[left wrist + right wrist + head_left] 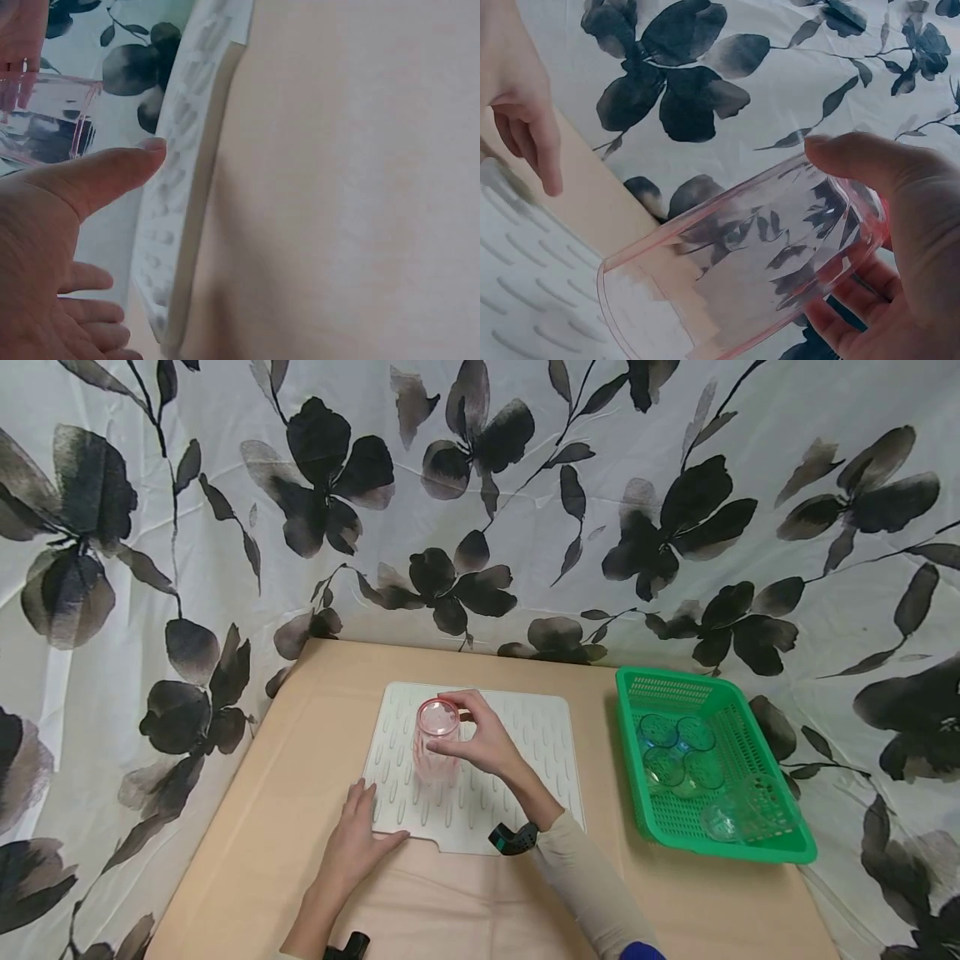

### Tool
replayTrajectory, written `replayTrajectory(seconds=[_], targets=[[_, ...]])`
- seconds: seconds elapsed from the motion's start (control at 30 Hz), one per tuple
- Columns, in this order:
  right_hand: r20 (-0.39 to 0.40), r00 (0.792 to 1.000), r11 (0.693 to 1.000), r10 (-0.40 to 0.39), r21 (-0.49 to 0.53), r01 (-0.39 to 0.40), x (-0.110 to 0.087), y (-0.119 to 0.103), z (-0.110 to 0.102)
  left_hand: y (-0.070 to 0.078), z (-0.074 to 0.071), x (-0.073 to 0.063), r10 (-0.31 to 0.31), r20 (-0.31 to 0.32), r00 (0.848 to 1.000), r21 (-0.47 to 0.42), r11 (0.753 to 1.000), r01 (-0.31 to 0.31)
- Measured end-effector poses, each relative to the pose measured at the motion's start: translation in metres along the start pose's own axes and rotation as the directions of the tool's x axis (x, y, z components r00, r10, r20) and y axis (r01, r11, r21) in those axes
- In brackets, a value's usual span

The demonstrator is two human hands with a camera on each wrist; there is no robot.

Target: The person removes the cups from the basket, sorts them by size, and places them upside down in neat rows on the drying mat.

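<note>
My right hand [480, 735] grips a clear pink-tinted glass [437, 747] round its base end, thumb on one side and fingers on the other. The glass is upside down, its open rim [611, 315] facing the white ridged drying mat [517, 727]. It hangs over the mat's left half in the head view. My left hand [356, 843] lies at the mat's front left corner, fingers fairly straight and thumb spread along the front edge, with nothing in it.
A green plastic basket [637, 793] stands right of the mat on the tan-covered table [300, 760]. Inside are several blue-green tinted glasses [678, 756] standing together and a clear glass [742, 814] lying on its side. A floral curtain [555, 552] hangs behind the table.
</note>
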State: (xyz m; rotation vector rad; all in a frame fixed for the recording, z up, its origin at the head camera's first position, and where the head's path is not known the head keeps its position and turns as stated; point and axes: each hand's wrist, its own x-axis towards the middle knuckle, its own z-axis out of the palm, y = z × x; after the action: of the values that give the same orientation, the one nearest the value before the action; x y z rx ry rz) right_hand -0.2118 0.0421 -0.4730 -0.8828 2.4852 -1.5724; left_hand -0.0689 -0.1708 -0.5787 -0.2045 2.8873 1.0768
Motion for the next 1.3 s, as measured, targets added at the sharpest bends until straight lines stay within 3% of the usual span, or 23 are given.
replayTrajectory(seconds=[0.3,0.67,1.1,1.3], targets=[[-0.042,0.998,0.999,0.041,-0.034,-0.042,0.035,0.013,0.01,-0.019,0.009,-0.001,-0.065,0.015,0.998,0.037,0.997,0.064],[-0.09,0.992,0.994,0.084,-0.058,-0.09,0.073,0.033,0.026,-0.018,0.013,0.002,-0.098,0.019,0.995,0.004,0.995,0.098],[-0.09,0.982,0.984,0.165,-0.058,-0.171,0.093,0.046,0.042,-0.018,0.01,0.002,-0.097,-0.005,0.995,0.014,0.995,0.097],[-0.061,0.979,0.971,0.193,-0.13,-0.199,0.099,0.047,0.044,-0.018,0.011,0.002,-0.103,-0.006,0.995,0.007,0.995,0.103]])
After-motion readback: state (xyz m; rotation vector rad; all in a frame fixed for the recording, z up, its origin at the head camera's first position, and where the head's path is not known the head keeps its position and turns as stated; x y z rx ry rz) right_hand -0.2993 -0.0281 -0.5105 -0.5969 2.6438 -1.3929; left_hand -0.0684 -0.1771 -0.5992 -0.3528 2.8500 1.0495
